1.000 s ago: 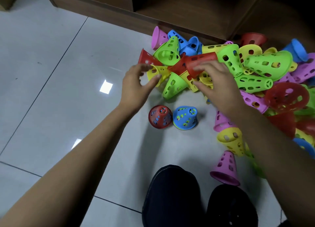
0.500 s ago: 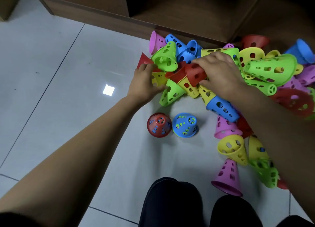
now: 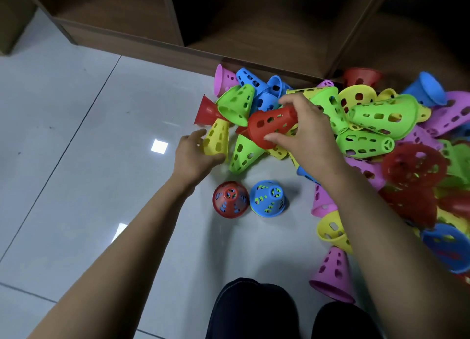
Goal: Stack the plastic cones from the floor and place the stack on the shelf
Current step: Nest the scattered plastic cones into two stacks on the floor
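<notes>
My right hand (image 3: 304, 132) is closed around a red cone (image 3: 270, 125), thumb under its wide rim and fingers over the narrow end, holding it just above the heap. My left hand (image 3: 194, 155) is curled partly round a yellow cone (image 3: 216, 141) at the near left edge of the pile, touching it; I cannot tell whether the grip is fully closed.

Nearest me, between my arms, a red stack (image 3: 230, 198) and a blue stack (image 3: 267, 197) stand rim-down on the floor (image 3: 89, 160), just beside each other, other colours showing through their holes. A pink cone (image 3: 332, 275) stands upright close to my knee.

I judge these cones to be light, stiff, thin-walled plastic, smooth and a little slippery, though the holes offer purchase. The wide rim or the mid-wall looks like the best place to take hold; squeezing the rim hard might flex it. Nested ones may cling together, and pulling one out of the heap could send its neighbours rolling.

The floor is glossy pale tile that reflects the ceiling lights, so a dropped cone would likely skid. Beyond the pile (image 3: 381, 125), against its far edge, runs the low wooden shelf (image 3: 254, 36) with open, dark compartments; no stack sits on it yet.
</notes>
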